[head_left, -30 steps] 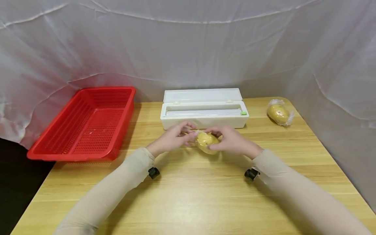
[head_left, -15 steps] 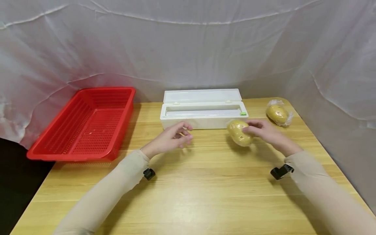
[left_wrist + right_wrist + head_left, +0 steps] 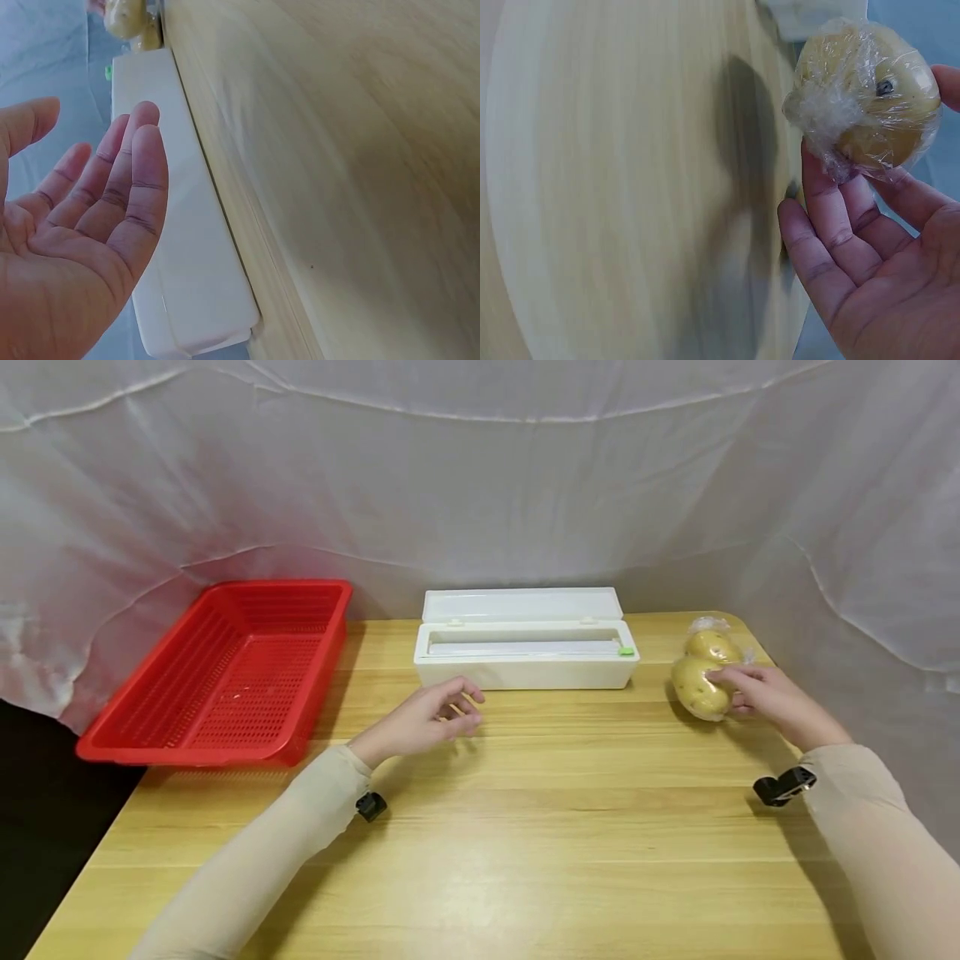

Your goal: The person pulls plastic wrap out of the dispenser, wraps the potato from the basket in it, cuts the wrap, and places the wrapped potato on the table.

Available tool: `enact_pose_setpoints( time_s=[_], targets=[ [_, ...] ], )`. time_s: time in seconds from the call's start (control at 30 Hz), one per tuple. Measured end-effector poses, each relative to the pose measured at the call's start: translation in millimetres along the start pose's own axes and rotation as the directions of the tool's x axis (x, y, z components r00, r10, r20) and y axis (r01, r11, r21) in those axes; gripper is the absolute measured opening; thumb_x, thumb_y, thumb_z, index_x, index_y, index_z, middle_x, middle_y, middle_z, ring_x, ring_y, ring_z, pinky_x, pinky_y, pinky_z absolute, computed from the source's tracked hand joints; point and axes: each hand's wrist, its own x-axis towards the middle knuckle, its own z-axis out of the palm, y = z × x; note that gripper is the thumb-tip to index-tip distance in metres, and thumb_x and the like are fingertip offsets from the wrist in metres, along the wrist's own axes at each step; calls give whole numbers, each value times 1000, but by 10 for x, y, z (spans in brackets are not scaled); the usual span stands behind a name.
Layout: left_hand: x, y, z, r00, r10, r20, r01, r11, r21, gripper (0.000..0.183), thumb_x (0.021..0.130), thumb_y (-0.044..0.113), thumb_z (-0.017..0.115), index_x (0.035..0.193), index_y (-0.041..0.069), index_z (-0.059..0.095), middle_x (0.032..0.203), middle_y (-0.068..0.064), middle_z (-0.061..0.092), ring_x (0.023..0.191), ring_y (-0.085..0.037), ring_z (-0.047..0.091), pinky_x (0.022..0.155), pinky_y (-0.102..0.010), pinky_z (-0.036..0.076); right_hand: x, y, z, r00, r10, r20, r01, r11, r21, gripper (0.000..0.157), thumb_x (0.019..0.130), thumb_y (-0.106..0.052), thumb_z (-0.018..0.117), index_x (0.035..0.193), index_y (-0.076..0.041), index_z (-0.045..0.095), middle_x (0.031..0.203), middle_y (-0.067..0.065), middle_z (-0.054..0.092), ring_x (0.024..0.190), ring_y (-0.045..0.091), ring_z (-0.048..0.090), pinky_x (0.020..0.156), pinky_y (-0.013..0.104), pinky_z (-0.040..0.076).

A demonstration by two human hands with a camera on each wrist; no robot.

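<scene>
A potato (image 3: 697, 691) wrapped in clear film is held by my right hand (image 3: 772, 697), thumb on one side and fingers on the other. The right wrist view shows the bunched film on this potato (image 3: 866, 97) and its shadow on the wood, so it is off the table. Just behind it lies a second wrapped potato (image 3: 714, 646), partly covered by the first. My left hand (image 3: 423, 718) hovers in front of the long white box, holding nothing. Its fingers are loosely bent in the left wrist view, with the palm (image 3: 60, 277) showing.
The white box (image 3: 525, 675) stands at the back middle, lid raised, with a white roll (image 3: 521, 647) inside and a green piece (image 3: 626, 652) at its right end. A red perforated basket (image 3: 315, 693) sits at the left, reaching past the table edge. Grey cloth (image 3: 487, 485) hangs behind.
Both hands were at the wrapped potato in front of the box. My right hand has carried it right, beside the other potato. My left hand let go and drew slightly left.
</scene>
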Motion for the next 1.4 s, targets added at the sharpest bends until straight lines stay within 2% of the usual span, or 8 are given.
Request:
enact_pose_setpoints(
  time_s=[0.27, 0.63, 0.83, 1.03, 1.17, 1.27, 1.33, 1.4],
  targets=[
    [-19, -38, -11, 1000, -4, 6, 4, 1000, -9, 39, 107, 18, 68, 142, 12, 52, 122, -23, 74, 101, -39, 76, 83, -56, 62, 1, 192, -173, 995, 85, 47, -89, 993, 80, 44, 111, -52, 53, 126, -11, 58, 98, -15, 64, 87, -1, 68, 86, 21, 61],
    [-42, -44, -11, 1000, -19, 5, 19, 1000, -17, 40, 107, 18, 68, 142, 13, 51, 121, -23, 73, 101, -40, 75, 85, -54, 62, 4, 282, -192, 991, 112, 78, -113, 994, 4, 40, 110, -55, 52, 99, -18, 62, 87, -14, 56, 85, 0, 62, 84, 19, 58],
    [-48, -47, -17, 1000, -15, 4, 16, 1000, -23, 39, 107, 17, 68, 141, 13, 52, 121, -23, 73, 100, -41, 75, 85, -55, 62, -1, 319, -190, 991, 104, 89, -109, 993, 49, 36, 111, -50, 52, 108, -15, 62, 89, -16, 61, 85, -3, 65, 83, 20, 60],
    [-58, -40, -21, 1000, -21, 0, 21, 999, -25, 38, 106, 16, 68, 141, 13, 52, 121, -23, 73, 101, -41, 75, 85, -55, 62, -48, 256, -231, 992, 107, 61, -101, 990, -99, 47, 109, -59, 49, 97, -16, 62, 86, -13, 63, 82, -2, 63, 80, 21, 58],
    [-73, -36, -26, 1000, -19, 0, 19, 1000, -13, 38, 106, 15, 68, 141, 13, 52, 122, -23, 73, 101, -40, 75, 83, -48, 63, -100, 252, -259, 994, 93, 49, -84, 984, -154, 64, 110, -60, 45, 128, 0, 60, 94, -11, 65, 85, -2, 62, 79, 22, 57],
    [-85, -31, -34, 1000, -17, -4, 17, 1000, -3, 38, 106, 15, 68, 140, 14, 52, 122, -23, 73, 101, -40, 75, 81, -41, 62, -131, 258, -274, 996, 72, 44, -65, 988, -142, 81, 111, -56, 45, 153, 13, 39, 100, -13, 67, 89, -5, 65, 82, 22, 59],
    [-97, -25, -41, 1000, -16, -8, 16, 1000, 0, 38, 106, 15, 69, 140, 14, 53, 122, -23, 74, 101, -40, 76, 80, -38, 61, -144, 259, -284, 998, 52, 41, -46, 990, -133, 86, 112, -54, 46, 160, 15, 28, 103, -16, 68, 91, -6, 66, 83, 23, 60],
    [-110, -19, -47, 1000, -18, -11, 18, 1000, 1, 37, 106, 15, 69, 139, 14, 53, 123, -23, 73, 102, -40, 76, 80, -37, 61, -151, 256, -289, 999, 37, 37, -32, 991, -132, 86, 112, -53, 48, 161, 15, 27, 104, -18, 68, 92, -7, 66, 83, 24, 61]
  ],
)
